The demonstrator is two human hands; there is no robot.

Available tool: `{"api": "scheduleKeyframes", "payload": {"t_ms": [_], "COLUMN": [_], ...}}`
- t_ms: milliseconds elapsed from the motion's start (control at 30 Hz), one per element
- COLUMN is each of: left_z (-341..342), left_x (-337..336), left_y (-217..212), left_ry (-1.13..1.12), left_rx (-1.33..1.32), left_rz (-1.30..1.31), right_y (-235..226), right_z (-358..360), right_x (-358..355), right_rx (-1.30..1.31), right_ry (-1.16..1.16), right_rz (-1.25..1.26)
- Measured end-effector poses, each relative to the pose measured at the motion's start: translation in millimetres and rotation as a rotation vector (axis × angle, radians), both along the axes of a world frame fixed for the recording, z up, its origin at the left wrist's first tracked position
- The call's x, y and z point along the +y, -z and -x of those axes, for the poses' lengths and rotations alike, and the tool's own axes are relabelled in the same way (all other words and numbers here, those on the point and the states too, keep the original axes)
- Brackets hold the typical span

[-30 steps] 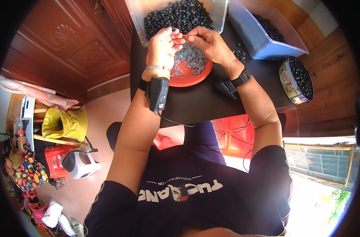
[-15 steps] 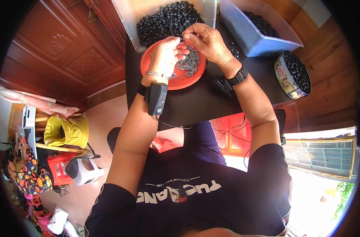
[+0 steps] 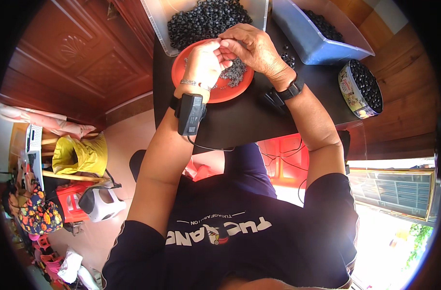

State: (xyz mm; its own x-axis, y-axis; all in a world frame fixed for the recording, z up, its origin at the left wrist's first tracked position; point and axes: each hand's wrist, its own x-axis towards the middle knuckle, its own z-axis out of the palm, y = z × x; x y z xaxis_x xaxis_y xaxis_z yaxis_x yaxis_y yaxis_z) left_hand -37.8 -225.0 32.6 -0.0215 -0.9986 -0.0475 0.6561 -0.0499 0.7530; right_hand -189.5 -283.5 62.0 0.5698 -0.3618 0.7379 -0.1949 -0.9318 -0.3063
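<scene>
Above a round orange-red plate [image 3: 182, 79], my left hand [image 3: 206, 63] and my right hand [image 3: 253, 50] meet at the fingertips. Both are closed in a pinch; whatever is between the fingers is hidden or too small to make out. Small grey pieces [image 3: 236, 72] lie heaped on the plate, partly covered by my hands. Just beyond, a clear plastic bin [image 3: 158, 26] holds many small black ring-like pieces [image 3: 206, 21] with holes through them. Each wrist wears a black strap with a device.
A bluish translucent bin [image 3: 322, 54] of black pieces stands at the far right. Nearer, a round printed tin [image 3: 350, 92] is full of black pieces. Several loose black pieces [image 3: 288, 60] lie on the dark table [image 3: 259, 121]. A cable [image 3: 211, 147] hangs from the left wrist device.
My fingertips have come together, with the right hand's fingers now touching the left's. The whole view has shifted slightly; the plate and bins stay in place.
</scene>
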Motion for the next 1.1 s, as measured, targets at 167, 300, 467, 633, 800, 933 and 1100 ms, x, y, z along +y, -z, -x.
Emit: {"api": "scheduleKeyframes", "payload": {"t_ms": [167,300,467,633,800,933,1100], "left_z": [-2,-1,-8,-21,-28,-25,-25], "left_x": [1,2,-2,-5,-3,-2,-1], "left_y": [-6,-8,-3,-10,-11,-12,-12], "left_ry": [0.030,0.058,0.042,-0.215,-0.309,-0.286,-0.247], "left_rx": [-0.028,-0.076,-0.131,0.026,0.015,-0.023,-0.013], "left_rz": [-0.001,0.059,0.149,0.044,0.021,-0.001,0.032], "right_y": [-1,1,-1,-16,-5,3,9], "right_z": [-3,1,-2,-2,-3,-8,-12], "right_x": [1,-2,2,20,22,25,24], "right_rx": [-0.016,-0.058,-0.035,0.064,0.395,0.637,0.654], "right_ry": [0.025,-0.044,0.001,0.053,-0.272,-0.281,-0.327], "right_rz": [0.039,-0.043,-0.048,-0.227,-0.263,-0.353,-0.104]}}
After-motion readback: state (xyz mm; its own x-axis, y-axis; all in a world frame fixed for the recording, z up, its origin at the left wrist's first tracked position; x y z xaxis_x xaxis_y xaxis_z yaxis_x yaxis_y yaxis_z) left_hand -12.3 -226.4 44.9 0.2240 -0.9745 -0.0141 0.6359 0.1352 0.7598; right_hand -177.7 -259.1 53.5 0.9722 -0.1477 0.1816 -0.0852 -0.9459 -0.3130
